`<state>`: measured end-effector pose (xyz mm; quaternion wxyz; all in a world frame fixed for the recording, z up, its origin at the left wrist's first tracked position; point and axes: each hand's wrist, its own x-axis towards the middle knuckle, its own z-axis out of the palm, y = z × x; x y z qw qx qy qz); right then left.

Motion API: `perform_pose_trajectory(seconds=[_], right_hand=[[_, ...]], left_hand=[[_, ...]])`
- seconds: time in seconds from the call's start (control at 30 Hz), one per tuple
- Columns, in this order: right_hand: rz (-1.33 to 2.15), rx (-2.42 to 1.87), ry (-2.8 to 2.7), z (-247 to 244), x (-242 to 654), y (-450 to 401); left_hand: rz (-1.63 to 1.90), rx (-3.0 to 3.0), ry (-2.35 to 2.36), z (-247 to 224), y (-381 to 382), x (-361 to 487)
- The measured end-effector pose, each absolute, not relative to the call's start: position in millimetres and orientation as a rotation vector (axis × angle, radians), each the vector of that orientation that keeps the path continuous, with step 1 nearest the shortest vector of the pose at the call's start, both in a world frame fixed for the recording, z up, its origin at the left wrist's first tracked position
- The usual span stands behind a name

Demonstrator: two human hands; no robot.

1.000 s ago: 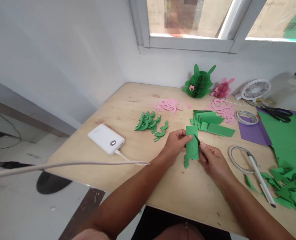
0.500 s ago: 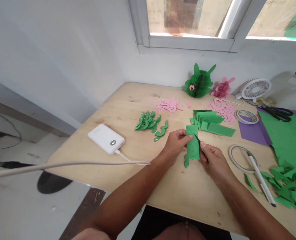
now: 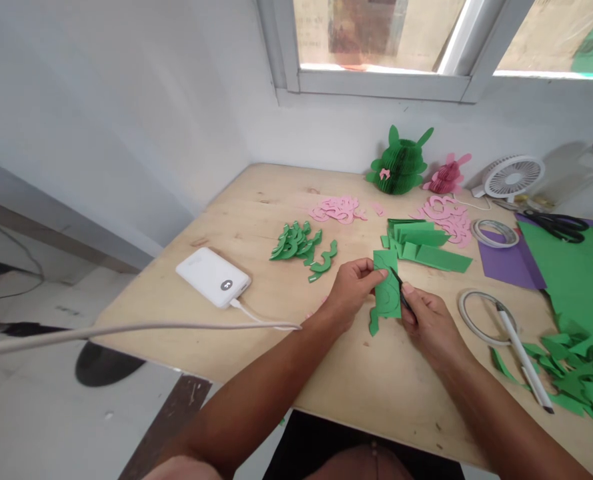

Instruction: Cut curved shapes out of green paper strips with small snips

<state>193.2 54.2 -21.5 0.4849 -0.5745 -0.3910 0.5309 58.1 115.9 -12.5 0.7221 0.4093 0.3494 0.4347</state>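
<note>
My left hand [image 3: 352, 291] pinches the left edge of a green paper strip [image 3: 387, 303] marked with curved outlines. A narrow wavy green piece [image 3: 373, 325] sticks out below the strip's lower left corner. My right hand [image 3: 429, 320] is closed around dark, slim scissors [image 3: 405, 299]; their pointed end lies at the strip's right edge, and the handles are hidden by my fingers. Left of my hands sit a pile of wavy green cutouts [image 3: 295, 241] and a few loose ones [image 3: 325, 260]. Behind the strip lies a stack of folded green strips [image 3: 419, 240].
A white power bank [image 3: 213, 277] with a cable [image 3: 176, 325] lies at left. Pink cutouts [image 3: 335, 209], paper figures [image 3: 401, 167] and a small fan [image 3: 513, 177] stand farther back. Tape rolls [image 3: 494, 235], black scissors [image 3: 556, 225], a white pen [image 3: 526, 360] and green scraps [image 3: 581, 367] occupy the right.
The strip and my right hand have shifted very slightly to the right. My left hand keeps its pinch, and the piles look the same.
</note>
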Motion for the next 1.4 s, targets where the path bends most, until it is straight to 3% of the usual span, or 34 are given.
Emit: perform_pose_trajectory(seconds=[1.4], right_hand=[[1.332, -1.372, -0.868, -24.7, 191.8, 54.0]], left_hand=[[0.956, 0.905, 0.752, -13.1, 115.9, 57.9]])
